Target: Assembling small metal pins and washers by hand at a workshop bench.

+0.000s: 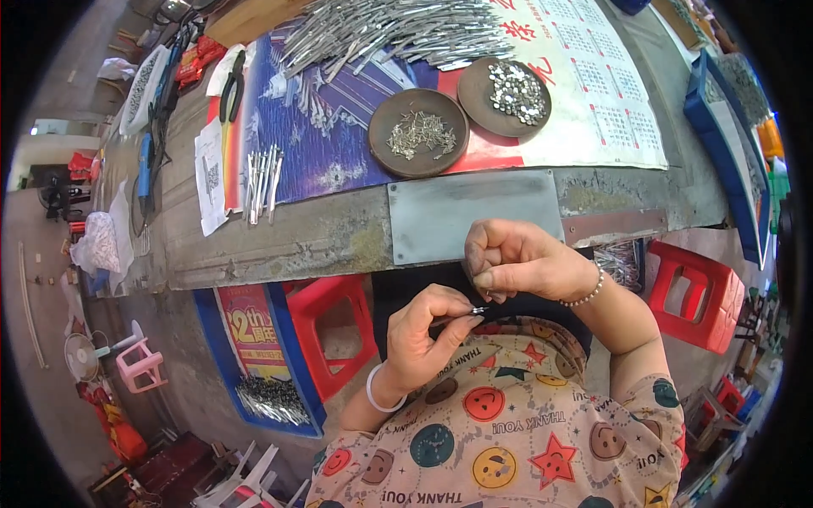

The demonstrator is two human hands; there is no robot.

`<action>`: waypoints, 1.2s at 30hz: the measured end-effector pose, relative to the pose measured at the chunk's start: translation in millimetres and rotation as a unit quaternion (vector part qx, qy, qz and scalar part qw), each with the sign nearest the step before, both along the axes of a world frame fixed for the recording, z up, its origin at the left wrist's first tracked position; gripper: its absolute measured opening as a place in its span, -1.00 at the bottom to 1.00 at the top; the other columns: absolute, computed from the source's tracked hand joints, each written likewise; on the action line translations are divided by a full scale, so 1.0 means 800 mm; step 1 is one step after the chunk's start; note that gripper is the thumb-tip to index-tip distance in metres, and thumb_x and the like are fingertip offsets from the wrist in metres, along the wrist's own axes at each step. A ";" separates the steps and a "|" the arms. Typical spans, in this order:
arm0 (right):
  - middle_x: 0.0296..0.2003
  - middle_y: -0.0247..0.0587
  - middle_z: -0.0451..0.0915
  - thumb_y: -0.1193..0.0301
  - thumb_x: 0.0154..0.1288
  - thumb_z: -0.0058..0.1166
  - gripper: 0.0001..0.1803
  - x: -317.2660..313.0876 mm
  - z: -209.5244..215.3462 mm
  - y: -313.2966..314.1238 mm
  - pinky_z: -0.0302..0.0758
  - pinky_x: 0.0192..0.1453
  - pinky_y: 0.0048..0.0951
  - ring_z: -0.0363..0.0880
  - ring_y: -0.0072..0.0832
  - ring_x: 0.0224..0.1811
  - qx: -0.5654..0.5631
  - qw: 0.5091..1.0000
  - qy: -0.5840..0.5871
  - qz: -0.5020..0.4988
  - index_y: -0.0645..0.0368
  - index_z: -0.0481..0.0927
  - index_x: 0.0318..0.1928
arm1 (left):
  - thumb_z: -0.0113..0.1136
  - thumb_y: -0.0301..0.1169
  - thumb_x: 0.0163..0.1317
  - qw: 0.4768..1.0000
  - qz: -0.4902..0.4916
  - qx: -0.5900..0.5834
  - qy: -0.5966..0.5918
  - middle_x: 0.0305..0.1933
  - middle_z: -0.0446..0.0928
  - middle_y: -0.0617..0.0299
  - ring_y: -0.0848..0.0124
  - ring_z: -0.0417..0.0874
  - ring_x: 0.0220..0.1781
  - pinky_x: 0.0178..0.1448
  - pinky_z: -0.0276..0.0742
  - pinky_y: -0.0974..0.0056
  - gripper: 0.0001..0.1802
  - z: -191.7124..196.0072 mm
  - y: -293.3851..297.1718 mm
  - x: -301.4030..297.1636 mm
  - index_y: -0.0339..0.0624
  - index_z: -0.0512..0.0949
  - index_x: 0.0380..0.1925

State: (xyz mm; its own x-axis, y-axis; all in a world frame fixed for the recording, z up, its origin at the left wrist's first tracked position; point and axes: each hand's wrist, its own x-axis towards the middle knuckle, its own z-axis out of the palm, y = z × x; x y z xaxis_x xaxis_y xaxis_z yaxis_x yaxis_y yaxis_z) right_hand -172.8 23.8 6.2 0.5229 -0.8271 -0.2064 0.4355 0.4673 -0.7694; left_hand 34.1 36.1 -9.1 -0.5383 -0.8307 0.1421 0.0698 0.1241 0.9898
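Observation:
Above my lap, just off the bench's front edge, my left hand [428,330] pinches a thin metal piece [478,311] whose shiny tip sticks out past the thumb. My right hand [525,262] is held close above that tip, fingers curled and thumb pressed against them; anything in that pinch is too small or hidden to name. Beyond the hands, a grey metal plate [474,212] lies along the bench edge. Behind it stand a brown dish [381,157] of small pin-like metal parts and another brown dish [472,106] of small round shiny pieces.
A heap of slim metal rods [398,34] covers the back of the bench, with a smaller bundle [262,182] at left. Pliers [233,89] and a blue-handled tool [145,165] lie left. Red stools [334,330] and a blue tray [313,398] stand below the bench.

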 end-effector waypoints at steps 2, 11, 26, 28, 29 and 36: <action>-0.47 -0.47 0.38 0.52 0.28 0.02 -0.87 0.001 -0.002 0.004 0.33 -0.39 -0.68 0.35 -0.74 -0.47 -0.003 1.000 -0.013 0.018 0.21 0.38 -0.19 | 0.24 -0.66 0.09 1.000 0.001 -0.019 0.004 -0.30 0.53 0.05 0.39 0.60 -0.30 -0.26 0.56 0.43 -0.82 -0.003 0.003 0.000 -0.36 0.45 -0.33; -0.37 -0.40 0.41 0.55 0.27 0.06 -0.85 0.004 -0.018 0.015 0.37 -0.37 -0.67 0.40 -0.73 -0.43 0.014 0.998 -0.041 0.053 0.25 0.37 -0.21 | 0.25 -0.66 0.08 0.999 -0.019 -0.026 -0.006 -0.30 0.54 0.04 0.38 0.61 -0.32 -0.27 0.55 0.40 -0.83 -0.005 0.007 -0.004 -0.35 0.46 -0.33; -0.53 -0.47 0.42 0.46 0.29 0.06 -0.86 0.000 -0.020 -0.006 0.31 -0.39 -0.69 0.39 -0.73 -0.47 0.010 0.983 -0.043 0.179 0.21 0.41 -0.22 | 0.34 -0.53 0.07 0.998 -0.039 -0.006 -0.054 -0.48 0.51 0.18 0.49 0.56 -0.48 -0.38 0.46 0.42 -0.84 0.008 -0.004 -0.001 -0.27 0.51 -0.43; -0.54 -0.47 0.44 0.44 0.29 0.09 -0.86 0.000 -0.018 -0.009 0.31 -0.38 -0.70 0.41 -0.73 -0.47 0.056 0.977 -0.060 0.197 0.20 0.42 -0.24 | 0.33 -0.51 0.09 0.998 -0.045 0.005 -0.052 -0.48 0.51 0.18 0.52 0.55 -0.47 -0.38 0.46 0.43 -0.84 0.012 -0.003 0.002 -0.29 0.51 -0.41; -0.53 -0.48 0.43 0.45 0.29 0.07 -0.87 0.001 -0.020 -0.009 0.31 -0.37 -0.70 0.40 -0.73 -0.46 0.041 0.977 -0.060 0.202 0.19 0.41 -0.24 | 0.32 -0.51 0.10 0.997 -0.049 0.011 -0.053 -0.47 0.52 0.17 0.51 0.56 -0.47 -0.38 0.47 0.43 -0.84 0.011 0.000 0.004 -0.29 0.51 -0.41; -0.40 -0.44 0.39 0.49 0.34 0.01 -0.87 0.001 -0.008 -0.013 0.33 -0.31 -0.67 0.33 -0.73 -0.39 -0.044 0.971 -0.044 0.230 0.24 0.35 -0.20 | 0.37 -0.50 0.04 0.995 -0.055 -0.030 -0.075 -0.44 0.60 0.13 0.40 0.65 -0.41 -0.33 0.52 0.40 -0.82 0.014 -0.002 0.006 -0.27 0.51 -0.45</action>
